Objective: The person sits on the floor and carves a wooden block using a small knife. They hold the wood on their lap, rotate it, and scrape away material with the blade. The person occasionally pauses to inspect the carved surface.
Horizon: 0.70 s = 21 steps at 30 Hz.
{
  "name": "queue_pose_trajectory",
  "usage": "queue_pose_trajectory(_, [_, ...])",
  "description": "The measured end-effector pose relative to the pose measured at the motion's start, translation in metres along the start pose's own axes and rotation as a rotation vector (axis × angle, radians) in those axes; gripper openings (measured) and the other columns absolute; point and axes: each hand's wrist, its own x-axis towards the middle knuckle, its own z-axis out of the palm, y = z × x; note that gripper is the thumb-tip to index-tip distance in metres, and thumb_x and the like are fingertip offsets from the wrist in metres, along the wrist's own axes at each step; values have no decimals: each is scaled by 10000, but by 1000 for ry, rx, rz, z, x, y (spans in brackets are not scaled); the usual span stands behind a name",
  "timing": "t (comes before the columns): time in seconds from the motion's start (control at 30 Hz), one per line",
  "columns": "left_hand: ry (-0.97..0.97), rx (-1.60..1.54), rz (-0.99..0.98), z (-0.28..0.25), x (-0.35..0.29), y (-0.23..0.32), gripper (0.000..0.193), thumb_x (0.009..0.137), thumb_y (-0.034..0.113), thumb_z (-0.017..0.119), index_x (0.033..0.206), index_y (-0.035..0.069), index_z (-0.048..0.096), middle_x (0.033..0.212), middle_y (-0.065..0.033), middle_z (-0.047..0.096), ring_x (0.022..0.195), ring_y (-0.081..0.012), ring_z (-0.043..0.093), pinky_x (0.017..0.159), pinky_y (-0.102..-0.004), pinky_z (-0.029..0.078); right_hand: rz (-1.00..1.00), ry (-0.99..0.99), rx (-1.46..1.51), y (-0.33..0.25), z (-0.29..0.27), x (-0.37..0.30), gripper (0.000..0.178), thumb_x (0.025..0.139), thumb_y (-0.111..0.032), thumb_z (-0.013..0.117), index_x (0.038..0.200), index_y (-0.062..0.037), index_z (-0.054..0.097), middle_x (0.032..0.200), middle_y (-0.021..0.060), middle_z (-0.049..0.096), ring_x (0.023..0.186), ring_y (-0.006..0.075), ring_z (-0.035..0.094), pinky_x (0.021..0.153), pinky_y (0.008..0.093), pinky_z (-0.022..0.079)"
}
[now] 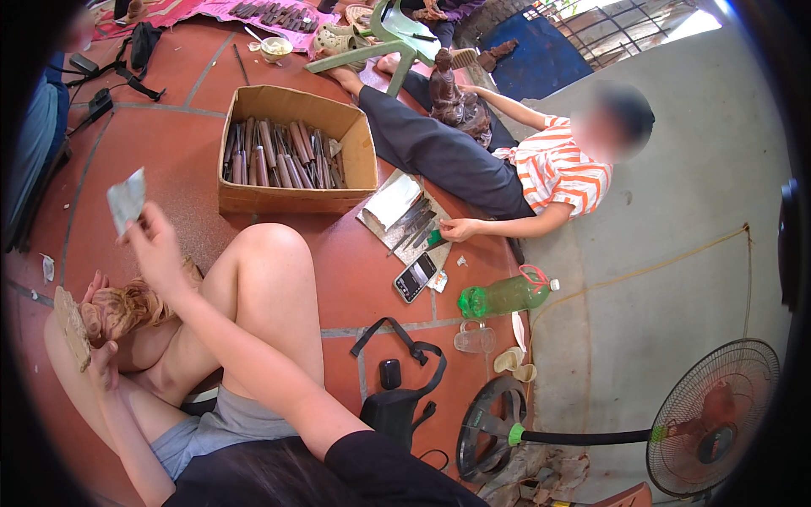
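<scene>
On floor at left: left hand (100, 325) gripping one wooden carving (127, 308), resting against thigh. Right hand (152, 245) raised, pinching one sandpaper scrap (127, 199) between fingers. One cardboard box (296, 198) of chisels sitting just beyond knee; one phone (415, 277), one green bottle (505, 297) lying right. Open tile between box and carving.
</scene>
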Motion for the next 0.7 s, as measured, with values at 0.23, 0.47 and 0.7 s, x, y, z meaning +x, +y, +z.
queue_pose_trajectory(0.23, [-34,-14,-12,0,5,-9,926,688,39,830,1464,50,324,1379,-102,472,1259,-259,480,1076,-415,381,-593,316,-557,-112,-99,33,262,858,105,559,1085,-4,633,1003,105,640,910,214,633,818,308,502])
queue_pose_trajectory(0.47, [1,-5,-28,-9,2,-8,923,694,43,829,1465,51,322,1390,-102,463,1277,-256,463,1101,-420,353,-142,436,-776,-94,-188,32,193,859,-19,619,1018,68,686,1089,149,676,971,184,654,849,294,500])
queue_pose_trajectory(0.7, [-12,10,-19,-5,2,-5,916,694,42,828,1461,51,329,1389,-102,465,1277,-257,463,1101,-419,353,-51,568,-851,-100,-182,39,287,832,-171,713,979,75,704,944,164,705,809,202,662,770,336,517])
